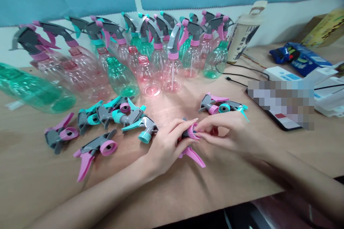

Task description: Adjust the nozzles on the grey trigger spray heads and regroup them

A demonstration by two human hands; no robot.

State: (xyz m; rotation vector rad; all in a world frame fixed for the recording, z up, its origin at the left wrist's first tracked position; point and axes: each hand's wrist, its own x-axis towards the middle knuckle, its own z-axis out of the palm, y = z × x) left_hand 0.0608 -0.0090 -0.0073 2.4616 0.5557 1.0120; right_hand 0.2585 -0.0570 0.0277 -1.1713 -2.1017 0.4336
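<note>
Bare table nr front edge — loose spray heads left, bottles block the back.

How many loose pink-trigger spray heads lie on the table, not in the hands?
3: two at front left, one right of centre. Others may hide in the teal pile.

place: small assembly workbench | evidence: rows of spray bottles, loose trigger heads, wooden table
</note>
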